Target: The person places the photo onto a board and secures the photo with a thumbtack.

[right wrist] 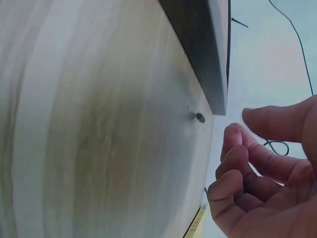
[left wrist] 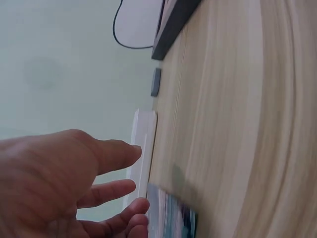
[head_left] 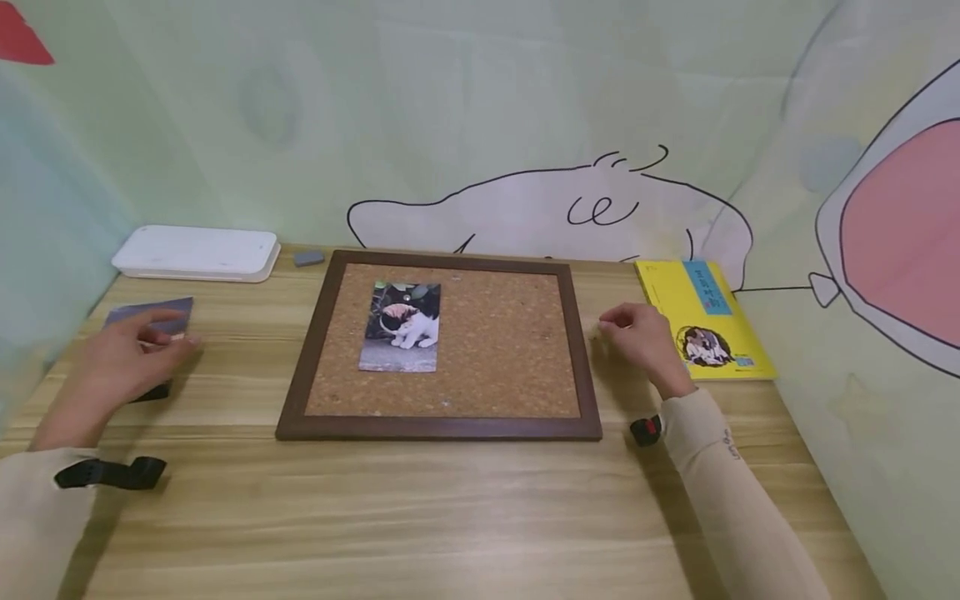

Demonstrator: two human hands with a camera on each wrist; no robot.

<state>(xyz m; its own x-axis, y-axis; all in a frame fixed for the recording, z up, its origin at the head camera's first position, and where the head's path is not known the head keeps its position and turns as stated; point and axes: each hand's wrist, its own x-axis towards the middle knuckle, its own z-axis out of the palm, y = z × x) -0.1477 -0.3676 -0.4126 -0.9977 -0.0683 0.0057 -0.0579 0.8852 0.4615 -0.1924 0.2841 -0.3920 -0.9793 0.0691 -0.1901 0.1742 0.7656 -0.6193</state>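
My left hand (head_left: pixel 123 362) hovers over a photo (head_left: pixel 176 308) at the table's left, thumb and fingers apart with nothing between them. Most of that photo is hidden under the hand; its bluish corner also shows in the left wrist view. To the right of the corkboard (head_left: pixel 502 350), my right hand (head_left: pixel 637 333) hangs with loosely bent fingers. A gap parts its thumb from its fingers in the right wrist view, and a small metal thumbtack (right wrist: pixel 199 117) lies on the table beside the frame. On the board's left half, a cat photo (head_left: pixel 401 329) bears a tack near its top.
At the back left lies a white case (head_left: pixel 197 252), with a small grey block (head_left: pixel 308 258) next to it. A yellow book (head_left: pixel 705 321) lies at the right edge. Fabric printed with cartoons (head_left: pixel 480 100) hangs behind the wooden table (head_left: pixel 450 517).
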